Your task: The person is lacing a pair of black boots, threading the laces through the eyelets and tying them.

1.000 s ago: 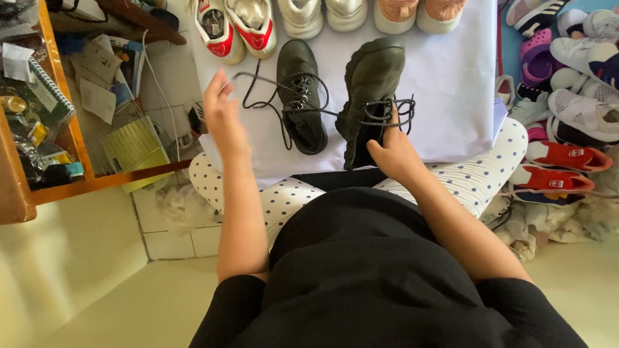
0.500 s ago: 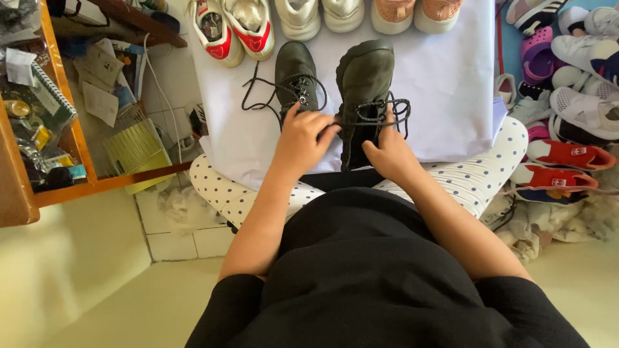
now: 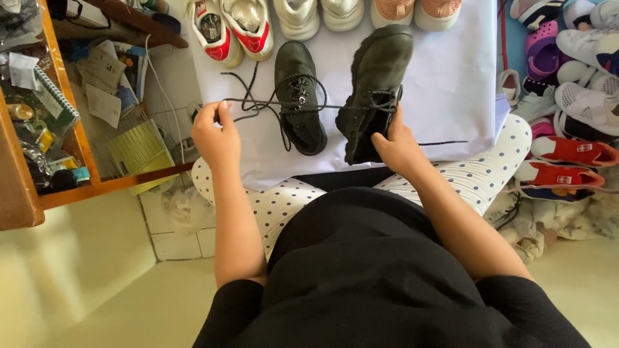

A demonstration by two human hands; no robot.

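- Black lace (image 3: 271, 103) is pinched in the left hand (image 3: 216, 132) near the white sheet's (image 3: 451, 71) left edge, drawn taut across toward the right boot.
- Left boot (image 3: 298, 96) lies mid-sheet, laces loose and trailing.
- Right boot (image 3: 374, 84) is clasped at its heel end by the right hand (image 3: 396, 145); its eyelets look only partly laced, and no knot is tied on either boot.

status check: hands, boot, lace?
Left hand pinches the lace, pulled taut out to the left. Right hand grips the right black boot. Left black boot lies under the lace.
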